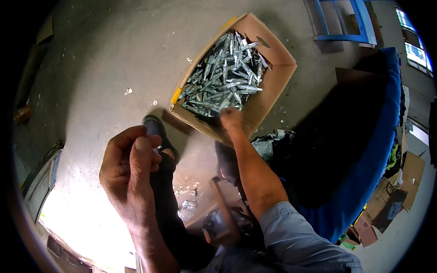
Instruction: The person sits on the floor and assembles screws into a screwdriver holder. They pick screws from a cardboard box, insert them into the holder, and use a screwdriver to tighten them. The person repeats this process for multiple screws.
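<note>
A brown cardboard box (278, 73) stands tilted on the floor ahead of me. Inside lies a heap of slim silver-grey metal pieces (227, 75). My right hand (232, 119) reaches over the near end of the box, close to the lower edge of the heap. Its fingers point down and are mostly hidden, so I cannot see whether they grip a piece. My left hand (132, 166) is raised to the left, apart from the box. Its fingers are curled with the thumb pressed toward them, and anything between them is too small or hidden to name.
A large blue-rimmed container (387, 123) with a dark inside curves along the right. Behind it lie cardboard boxes (412, 175). A blue metal frame (346, 37) stands at the far right. My shoe (154, 129) is left of the box. Small white scraps (189, 186) dot the floor.
</note>
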A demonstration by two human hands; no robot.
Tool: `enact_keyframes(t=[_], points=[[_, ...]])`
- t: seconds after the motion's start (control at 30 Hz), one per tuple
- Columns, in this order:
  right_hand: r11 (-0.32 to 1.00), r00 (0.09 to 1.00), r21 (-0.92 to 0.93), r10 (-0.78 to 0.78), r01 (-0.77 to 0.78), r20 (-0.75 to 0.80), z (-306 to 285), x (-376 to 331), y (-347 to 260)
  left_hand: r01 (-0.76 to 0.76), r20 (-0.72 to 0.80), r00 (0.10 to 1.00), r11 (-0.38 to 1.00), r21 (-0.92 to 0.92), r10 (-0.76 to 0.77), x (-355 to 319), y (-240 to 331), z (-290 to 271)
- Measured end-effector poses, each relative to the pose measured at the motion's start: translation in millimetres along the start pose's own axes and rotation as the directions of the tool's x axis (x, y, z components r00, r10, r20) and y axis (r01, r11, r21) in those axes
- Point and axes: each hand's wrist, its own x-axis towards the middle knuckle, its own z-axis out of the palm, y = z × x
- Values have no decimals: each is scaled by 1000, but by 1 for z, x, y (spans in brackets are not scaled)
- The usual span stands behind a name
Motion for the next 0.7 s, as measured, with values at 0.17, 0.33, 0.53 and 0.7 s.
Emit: enact_keyframes(t=[0.17, 0.33, 0.53, 0.7], points=[[924, 982, -335, -161, 186, 103, 20, 0, 19, 29, 14, 999, 999, 21, -29, 0, -2, 10], [968, 973, -207, -98, 142, 210, 36, 35, 56, 78, 42, 996, 997, 6, -78, 1, 2, 16], [992, 993, -54, -109, 112, 55, 50, 21, 48, 109, 31, 994, 994, 16, -109, -3, 2, 14], [884, 942, 367, 195, -290, 275, 35, 12, 23, 123, 56, 991, 992, -12, -122, -3, 5, 17]])
